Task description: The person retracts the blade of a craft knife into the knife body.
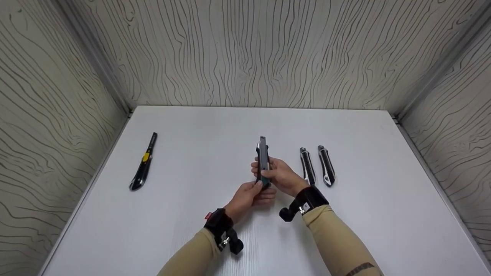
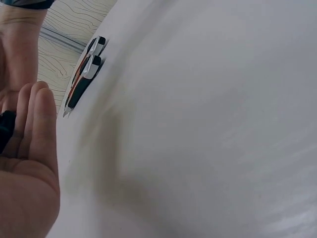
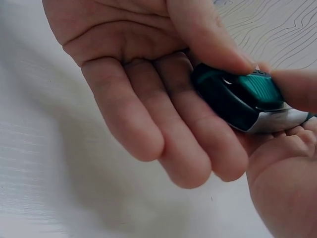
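Note:
Both hands hold one utility knife [image 1: 263,153], dark with a grey upper face and a green end, its tip pointing to the far side. My right hand [image 1: 284,177] grips its middle, thumb on top and fingers round the far side. The left hand [image 1: 247,197] holds the near end, thumb on it and the other fingers stretched out below. In the right wrist view the left hand's thumb [image 3: 218,42] presses beside a ribbed green part [image 3: 262,89]. The left wrist view shows only the dark end [image 2: 6,126] of the knife by the left hand [image 2: 29,163].
A black cutter with a yellow slider [image 1: 142,163] lies at the left of the white table [image 1: 199,142]. Two black and silver cutters, one nearer [image 1: 307,165] and one farther right [image 1: 327,165], lie beside the right forearm. Wood-patterned panels [image 1: 245,53] stand around the table.

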Demonstrator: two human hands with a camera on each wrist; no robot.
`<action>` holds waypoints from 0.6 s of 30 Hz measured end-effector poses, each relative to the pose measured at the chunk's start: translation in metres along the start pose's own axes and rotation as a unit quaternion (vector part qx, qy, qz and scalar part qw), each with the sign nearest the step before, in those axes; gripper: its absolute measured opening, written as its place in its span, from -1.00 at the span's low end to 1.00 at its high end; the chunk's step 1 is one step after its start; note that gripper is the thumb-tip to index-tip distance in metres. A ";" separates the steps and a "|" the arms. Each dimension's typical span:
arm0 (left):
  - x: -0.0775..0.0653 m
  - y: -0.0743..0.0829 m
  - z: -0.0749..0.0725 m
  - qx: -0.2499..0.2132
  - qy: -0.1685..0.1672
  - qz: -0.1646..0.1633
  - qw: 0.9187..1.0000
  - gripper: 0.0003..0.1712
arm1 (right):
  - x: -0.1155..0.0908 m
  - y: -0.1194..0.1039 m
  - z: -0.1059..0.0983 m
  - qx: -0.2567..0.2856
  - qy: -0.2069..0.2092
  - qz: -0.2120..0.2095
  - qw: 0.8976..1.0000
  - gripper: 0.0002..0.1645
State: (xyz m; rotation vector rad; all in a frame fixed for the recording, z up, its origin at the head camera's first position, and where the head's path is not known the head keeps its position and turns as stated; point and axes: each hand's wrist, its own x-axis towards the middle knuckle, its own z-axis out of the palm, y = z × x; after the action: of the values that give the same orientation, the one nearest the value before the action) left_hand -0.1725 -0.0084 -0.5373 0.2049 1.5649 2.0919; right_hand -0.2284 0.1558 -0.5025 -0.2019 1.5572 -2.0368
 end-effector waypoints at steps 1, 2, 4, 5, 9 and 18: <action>0.000 0.000 0.000 -0.002 0.001 0.000 1.000 -0.49 | 0.000 0.000 0.000 -0.002 -0.001 -0.001 1.000 -0.27; 0.000 0.000 0.001 -0.003 0.001 0.001 1.000 -0.48 | 0.000 0.000 0.000 -0.005 -0.003 -0.001 1.000 -0.27; 0.000 0.000 0.002 -0.001 0.000 0.002 1.000 -0.48 | 0.000 0.000 -0.001 -0.015 -0.006 -0.001 1.000 -0.27; -0.001 0.000 0.002 0.001 0.000 0.003 1.000 -0.48 | 0.000 0.000 -0.001 -0.022 -0.009 -0.002 1.000 -0.26; -0.001 0.001 0.002 0.004 -0.004 0.006 1.000 -0.47 | 0.001 -0.002 -0.002 -0.061 -0.013 -0.003 0.998 -0.28; -0.002 0.001 0.000 -0.005 -0.010 0.013 1.000 -0.44 | -0.003 -0.012 -0.003 -0.177 0.004 -0.003 0.984 -0.24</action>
State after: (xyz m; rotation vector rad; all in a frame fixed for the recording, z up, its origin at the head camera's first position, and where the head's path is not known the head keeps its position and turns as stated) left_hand -0.1715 -0.0097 -0.5358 0.2437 1.5474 2.1106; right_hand -0.2312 0.1617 -0.4913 -0.3323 1.9172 -1.7511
